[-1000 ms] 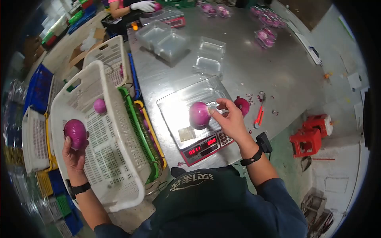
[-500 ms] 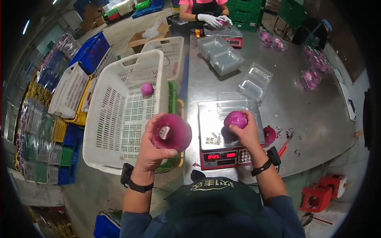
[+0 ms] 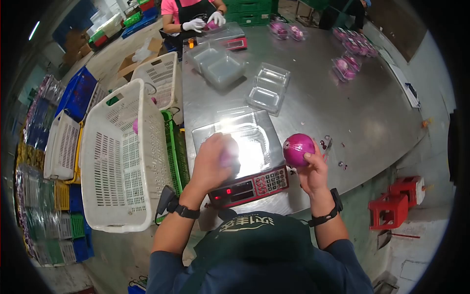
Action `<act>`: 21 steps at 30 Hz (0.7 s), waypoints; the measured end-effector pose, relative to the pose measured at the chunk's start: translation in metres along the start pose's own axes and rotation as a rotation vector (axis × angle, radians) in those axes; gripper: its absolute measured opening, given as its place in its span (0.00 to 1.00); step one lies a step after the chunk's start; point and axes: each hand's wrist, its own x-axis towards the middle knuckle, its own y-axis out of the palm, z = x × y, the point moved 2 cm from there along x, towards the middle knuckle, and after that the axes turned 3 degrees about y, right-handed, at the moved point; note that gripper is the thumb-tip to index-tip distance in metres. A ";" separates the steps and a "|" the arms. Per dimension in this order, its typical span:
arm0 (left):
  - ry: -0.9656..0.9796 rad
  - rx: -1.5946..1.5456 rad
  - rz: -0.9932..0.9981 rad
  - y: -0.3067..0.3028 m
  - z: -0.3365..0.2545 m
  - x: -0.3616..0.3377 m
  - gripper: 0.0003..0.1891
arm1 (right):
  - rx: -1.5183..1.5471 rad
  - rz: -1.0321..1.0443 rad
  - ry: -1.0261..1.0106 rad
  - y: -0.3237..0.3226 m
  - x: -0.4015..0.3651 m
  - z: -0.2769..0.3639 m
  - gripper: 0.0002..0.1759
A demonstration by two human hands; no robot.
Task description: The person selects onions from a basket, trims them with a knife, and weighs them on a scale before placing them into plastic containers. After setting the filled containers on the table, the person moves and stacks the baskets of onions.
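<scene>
My left hand [image 3: 209, 164], blurred by motion, is closed round a red onion [image 3: 229, 156] over the left part of the weighing scale's plate [image 3: 264, 142]. Right of the scale, the fingers and thumb of my right hand [image 3: 314, 172] grip another red onion [image 3: 298, 150], shiny and purple, its round end mark facing left. The scale's red front panel [image 3: 247, 187] has a keypad and a lit display with a 0. Glare whitens the middle of the plate.
Clear plastic clamshells [image 3: 268, 88] and a stack of trays [image 3: 220, 66] lie beyond the scale. A white crate [image 3: 115, 161] stands left. Packed onions [image 3: 345, 67] sit far right. Opposite, a gloved person [image 3: 196, 24] handles an onion at another scale [image 3: 230, 41]. Peel scraps lie right.
My view has turned right. My left hand has brought its onion over the scale; my right hand has moved from above the plate to its right side. The display went from a lit reading to 0.
</scene>
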 end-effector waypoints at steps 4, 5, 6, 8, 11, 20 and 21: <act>0.112 0.363 0.284 0.024 0.002 0.024 0.43 | 0.080 -0.053 0.000 -0.020 -0.004 0.008 0.37; 0.141 0.466 0.427 0.027 0.001 0.027 0.43 | 0.082 -0.052 0.004 -0.021 -0.005 0.011 0.38; 0.141 0.464 0.434 0.025 0.000 0.028 0.43 | 0.083 -0.051 0.010 -0.023 -0.005 0.012 0.38; 0.185 0.248 0.309 0.013 -0.002 0.029 0.42 | 0.096 -0.063 -0.010 -0.031 -0.003 0.011 0.38; 0.125 0.101 0.020 -0.018 0.007 0.023 0.33 | 0.118 -0.078 -0.043 -0.037 -0.001 0.011 0.37; -0.173 0.059 -0.297 -0.060 0.024 -0.005 0.30 | 0.121 -0.073 -0.038 -0.048 -0.008 -0.004 0.34; -0.146 0.118 -0.273 -0.059 0.022 -0.006 0.30 | 0.113 -0.067 -0.019 -0.048 -0.009 -0.006 0.34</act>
